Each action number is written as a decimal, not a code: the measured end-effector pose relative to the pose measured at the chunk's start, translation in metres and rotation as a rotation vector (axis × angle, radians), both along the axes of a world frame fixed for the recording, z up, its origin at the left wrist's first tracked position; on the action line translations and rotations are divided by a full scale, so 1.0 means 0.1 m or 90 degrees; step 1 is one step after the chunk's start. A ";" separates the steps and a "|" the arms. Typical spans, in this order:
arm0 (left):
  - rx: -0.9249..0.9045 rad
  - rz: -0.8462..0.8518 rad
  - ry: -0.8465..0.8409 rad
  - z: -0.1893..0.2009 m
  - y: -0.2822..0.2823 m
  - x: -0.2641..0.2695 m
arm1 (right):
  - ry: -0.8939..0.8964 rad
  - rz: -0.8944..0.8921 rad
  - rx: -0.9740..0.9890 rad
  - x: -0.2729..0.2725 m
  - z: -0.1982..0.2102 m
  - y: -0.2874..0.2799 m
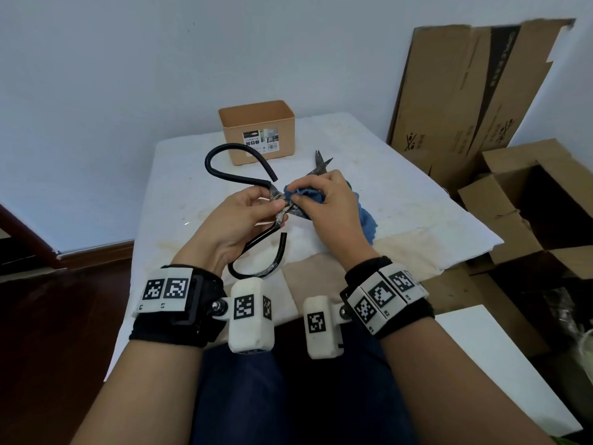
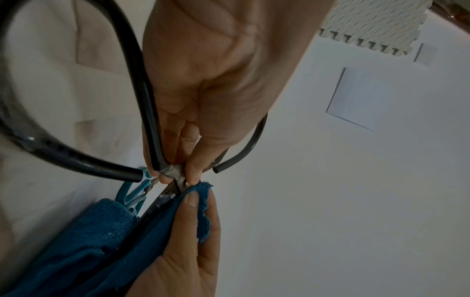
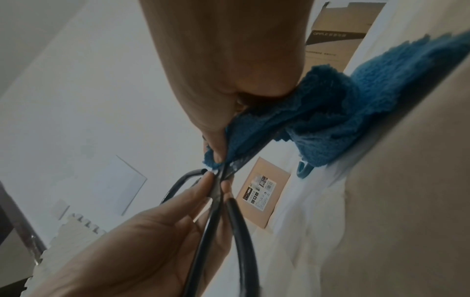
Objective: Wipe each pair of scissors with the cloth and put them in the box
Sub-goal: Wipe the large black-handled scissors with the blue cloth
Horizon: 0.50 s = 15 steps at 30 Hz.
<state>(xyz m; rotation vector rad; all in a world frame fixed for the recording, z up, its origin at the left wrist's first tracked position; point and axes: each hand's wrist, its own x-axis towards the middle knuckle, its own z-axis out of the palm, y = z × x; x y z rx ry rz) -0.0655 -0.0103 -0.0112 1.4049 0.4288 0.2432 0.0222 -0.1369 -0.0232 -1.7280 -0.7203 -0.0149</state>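
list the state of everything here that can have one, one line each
black-handled scissors: held off the table, blades wrapped in the cloth
blue cloth: bunched around the blades, tail hanging to the table
left hand: pinches the scissors at the pivot
right hand: grips the cloth around the blades
second scissors: on the table, blades slightly open
box: upright, open top, contents hidden

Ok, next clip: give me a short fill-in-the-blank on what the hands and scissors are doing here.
1. The left hand pinches the black-handled scissors near the ____.
2. The right hand presses a ____ cloth round the blades.
3. The brown box stands at the table's ____ edge.
4. A second pair of scissors lies ____ the box.

Missing: pivot; blue; far; outside
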 end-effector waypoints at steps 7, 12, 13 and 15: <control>-0.028 0.004 -0.014 -0.02 -0.01 -0.02 | 0.027 -0.008 0.014 -0.04 0.04 -0.04; -0.035 0.008 -0.015 -0.01 -0.01 -0.04 | 0.042 -0.024 0.046 -0.06 0.04 -0.03; -0.037 0.008 -0.015 -0.01 -0.01 -0.04 | 0.044 -0.029 0.047 -0.06 0.04 -0.03; -0.037 0.009 -0.012 -0.02 -0.01 -0.05 | 0.044 -0.043 0.042 -0.03 0.05 -0.03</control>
